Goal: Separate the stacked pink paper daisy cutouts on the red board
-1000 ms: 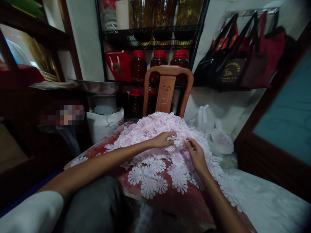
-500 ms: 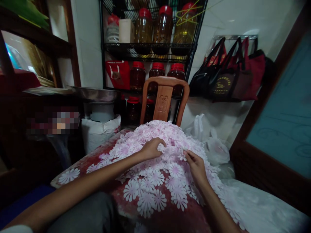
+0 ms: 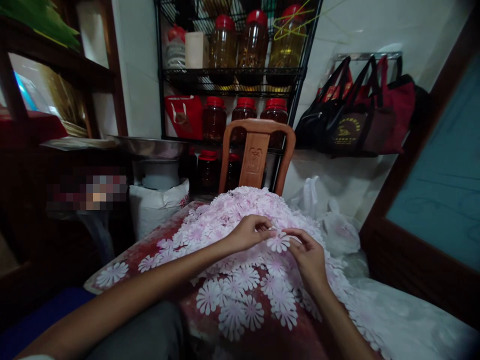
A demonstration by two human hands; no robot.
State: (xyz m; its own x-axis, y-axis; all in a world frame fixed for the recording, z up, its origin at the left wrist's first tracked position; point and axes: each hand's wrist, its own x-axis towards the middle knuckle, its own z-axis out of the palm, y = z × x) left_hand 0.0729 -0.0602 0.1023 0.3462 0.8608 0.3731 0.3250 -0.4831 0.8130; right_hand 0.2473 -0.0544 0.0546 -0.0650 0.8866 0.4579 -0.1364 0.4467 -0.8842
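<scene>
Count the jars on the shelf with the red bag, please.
3: the left jar beside the red bag, the middle jar and right jar partly behind the chair. Others may be hidden.

Bare red bench is showing at the near edge, but the left forearm is crossing the left side. The heap of flowers is filling the middle, the chair is closing the far side and plastic bags are crowding the far right; air above the heap is leaving passing room.
</scene>
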